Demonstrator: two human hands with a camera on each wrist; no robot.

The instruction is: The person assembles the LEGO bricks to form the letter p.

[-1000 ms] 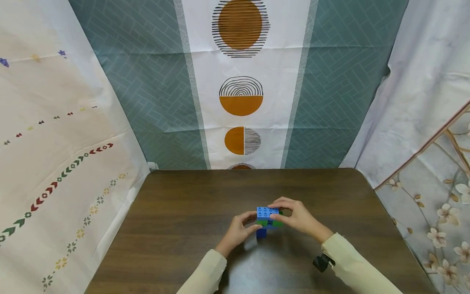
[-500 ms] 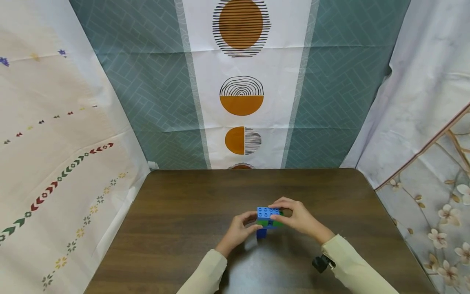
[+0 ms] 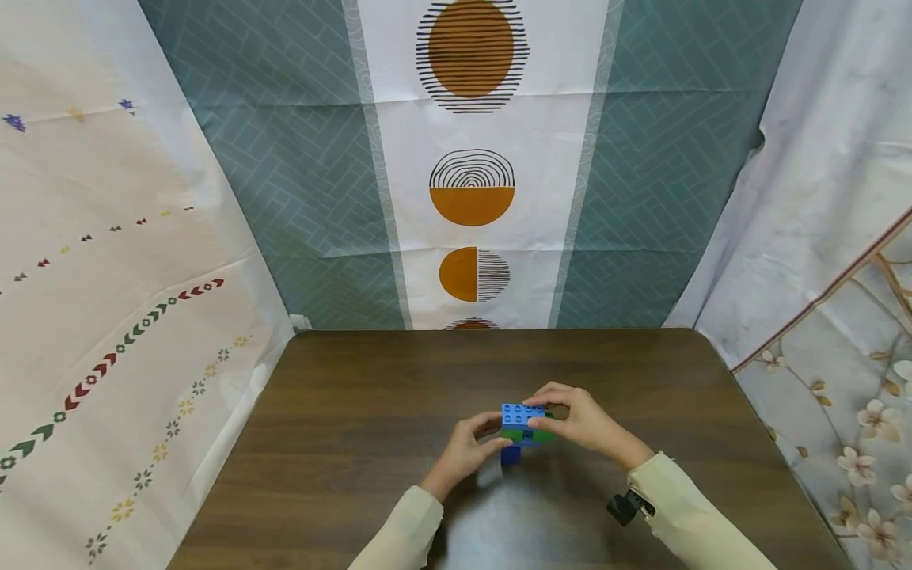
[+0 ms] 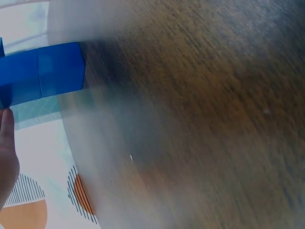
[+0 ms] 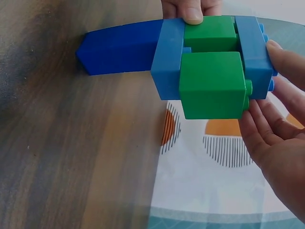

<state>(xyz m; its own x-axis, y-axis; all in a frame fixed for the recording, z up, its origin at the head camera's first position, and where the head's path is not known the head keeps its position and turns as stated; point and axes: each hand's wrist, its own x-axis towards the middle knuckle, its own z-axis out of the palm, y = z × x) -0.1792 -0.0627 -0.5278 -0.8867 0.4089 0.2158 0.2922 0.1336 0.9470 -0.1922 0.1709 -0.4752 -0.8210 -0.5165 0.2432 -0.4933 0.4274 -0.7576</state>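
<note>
Toy building bricks are stacked upright near the table's middle. The stack's foot is a dark blue column, also in the left wrist view as two blue bricks with a seam between. Above come a lighter blue brick, then a near green brick and a farther green brick side by side with a narrow gap. Another light blue brick tops them, studs showing. My left hand grips the stack's left side, thumb on the farther green brick. My right hand pinches the top brick.
The brown wooden table extends around the stack. Behind it hangs a patterned cloth, with more cloth at both sides. A small black device sits at the right sleeve's cuff.
</note>
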